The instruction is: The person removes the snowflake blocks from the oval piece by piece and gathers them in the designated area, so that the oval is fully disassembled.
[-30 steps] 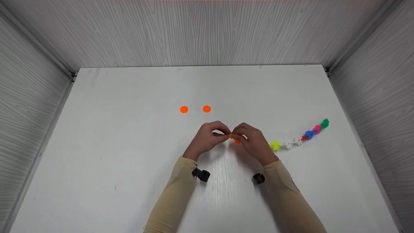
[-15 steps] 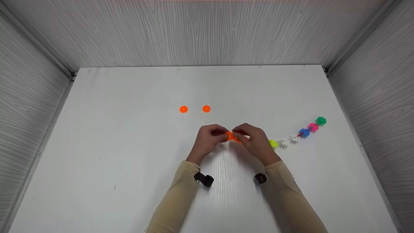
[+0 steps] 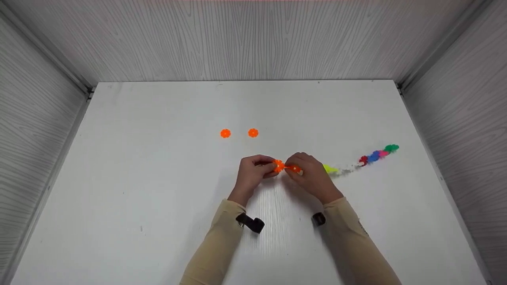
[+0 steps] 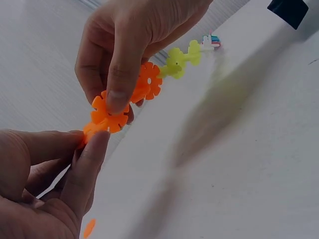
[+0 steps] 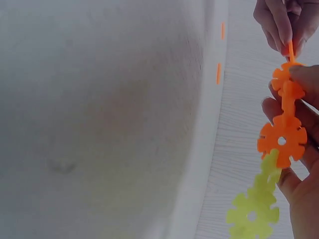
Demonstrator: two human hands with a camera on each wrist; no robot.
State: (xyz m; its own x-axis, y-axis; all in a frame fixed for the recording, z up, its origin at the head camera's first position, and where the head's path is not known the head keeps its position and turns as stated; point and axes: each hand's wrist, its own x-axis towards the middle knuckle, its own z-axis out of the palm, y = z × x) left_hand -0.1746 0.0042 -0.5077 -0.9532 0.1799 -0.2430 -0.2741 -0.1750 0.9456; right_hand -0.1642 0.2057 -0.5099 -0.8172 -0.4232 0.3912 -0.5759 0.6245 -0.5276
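In the head view my left hand (image 3: 250, 176) pinches an orange flower-shaped interlocking disc (image 3: 279, 166) between thumb and fingers. Facing it, my right hand (image 3: 312, 177) pinches the orange end of a chain of such discs. The left wrist view has the left disc edge-on, its slot meeting the right hand's orange disc (image 4: 107, 117). Beyond these, the chain runs through another orange disc (image 5: 282, 141) and yellow discs (image 5: 251, 215). Farther right come white, red (image 3: 363, 160), blue (image 3: 373, 157), pink and green discs (image 3: 392, 147), partly blurred.
Two loose orange discs, a left one (image 3: 225, 133) and a right one (image 3: 253, 133), lie flat on the white table (image 3: 150, 166) beyond the hands. Grey wood-grained panels (image 3: 253, 43) stand along the back and both sides.
The left hand has shifted slightly left, and the orange discs between the hands show more fully. The chain's tail has swung and twisted, drawing a little leftward. The loose discs stay put.
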